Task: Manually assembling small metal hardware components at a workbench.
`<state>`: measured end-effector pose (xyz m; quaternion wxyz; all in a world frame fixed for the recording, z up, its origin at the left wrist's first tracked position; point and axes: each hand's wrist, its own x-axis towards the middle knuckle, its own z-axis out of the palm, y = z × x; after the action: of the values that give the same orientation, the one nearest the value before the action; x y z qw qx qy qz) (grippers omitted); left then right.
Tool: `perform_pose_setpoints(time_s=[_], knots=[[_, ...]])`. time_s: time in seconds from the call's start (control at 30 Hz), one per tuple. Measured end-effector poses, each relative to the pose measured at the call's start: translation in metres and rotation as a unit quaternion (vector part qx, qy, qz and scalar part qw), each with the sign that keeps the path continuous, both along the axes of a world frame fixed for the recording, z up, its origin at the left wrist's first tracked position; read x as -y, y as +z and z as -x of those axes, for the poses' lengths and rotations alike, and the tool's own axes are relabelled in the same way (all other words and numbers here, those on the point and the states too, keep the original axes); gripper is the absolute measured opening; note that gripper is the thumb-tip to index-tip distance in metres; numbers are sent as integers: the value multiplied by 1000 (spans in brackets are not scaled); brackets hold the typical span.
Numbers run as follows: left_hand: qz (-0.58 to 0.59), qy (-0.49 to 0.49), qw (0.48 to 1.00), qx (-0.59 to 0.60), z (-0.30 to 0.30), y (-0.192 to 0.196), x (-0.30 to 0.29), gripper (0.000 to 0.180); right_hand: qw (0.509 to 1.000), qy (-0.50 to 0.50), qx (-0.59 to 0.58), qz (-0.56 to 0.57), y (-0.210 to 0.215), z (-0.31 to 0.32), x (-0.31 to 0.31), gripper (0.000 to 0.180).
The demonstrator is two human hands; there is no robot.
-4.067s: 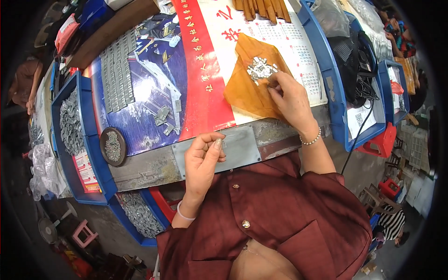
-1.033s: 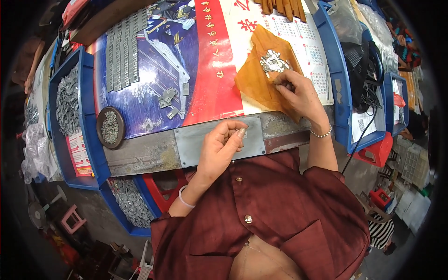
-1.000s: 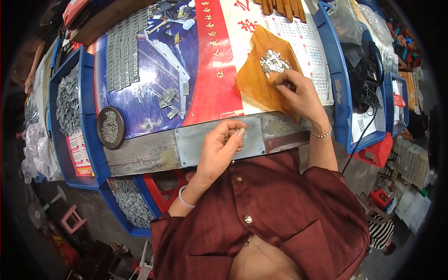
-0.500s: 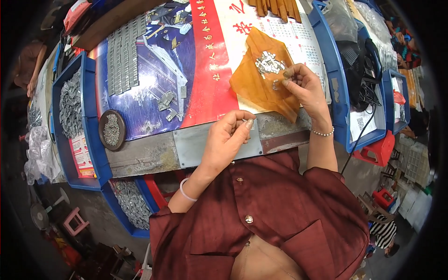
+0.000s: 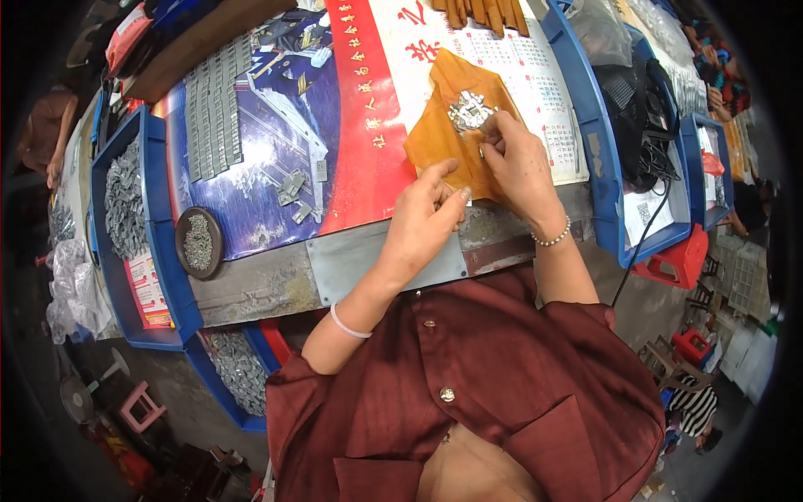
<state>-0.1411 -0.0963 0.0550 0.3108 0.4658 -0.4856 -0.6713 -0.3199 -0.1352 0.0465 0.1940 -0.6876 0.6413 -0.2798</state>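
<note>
Shifting left hand (image 5: 421, 216) toward orange cloth (image 5: 440, 135), I brought it near right hand (image 5: 520, 166) by silvery pieces (image 5: 469, 110); both curled, pinch unclear.

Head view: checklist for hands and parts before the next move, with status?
1. Silvery pieces near the right hand: ok, right by its fingertips.
2. Pieces on the orange-brown sheet: ok, heaped together.
3. Left hand grip: cannot tell, its curled fingers hide it.
4. Metal plate uncovered: not ok, left hand and wrist block part of it.
5. Round dish containing its tiny parts: ok, heaped inside.
</note>
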Motion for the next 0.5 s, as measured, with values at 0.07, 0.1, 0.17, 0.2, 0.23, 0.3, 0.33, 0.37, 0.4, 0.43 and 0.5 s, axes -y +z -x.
perform_pose_setpoints(time_s=[0.07,0.1,0.17,0.2,0.23,0.3,0.33,0.37,0.4,0.43,0.5], knots=[[-11,-6,1000,15,0,-2,1,48,1000,1,5,-7,-3,0,2,14],[-13,-7,1000,17,-1,-3,0,49,1000,2,12,-13,-4,0,2,14],[-18,-8,1000,19,-2,-5,1,50,998,-22,49,-28,1,-2,1,12],[-25,-5,999,21,-2,-5,1,51,994,-46,86,-42,3,-4,0,10],[-31,0,999,22,-3,-3,1,53,994,-43,86,-44,3,-2,-1,10],[-39,-1,999,24,-3,-2,2,54,992,-82,70,-66,5,7,-3,9],[-46,-6,999,26,-3,-2,3,55,992,-81,69,-67,6,8,-4,9],[-47,-5,999,25,-4,-1,4,55,995,-72,45,-49,7,9,-5,9],[-53,-4,998,27,-4,-1,4,56,997,-64,20,-31,8,10,-6,10],[-59,-4,998,29,-4,-1,5,56,997,-66,19,-31,7,9,-7,10],[-64,-8,998,27,-5,-3,5,57,998,-46,-3,-34,6,5,-7,13]])
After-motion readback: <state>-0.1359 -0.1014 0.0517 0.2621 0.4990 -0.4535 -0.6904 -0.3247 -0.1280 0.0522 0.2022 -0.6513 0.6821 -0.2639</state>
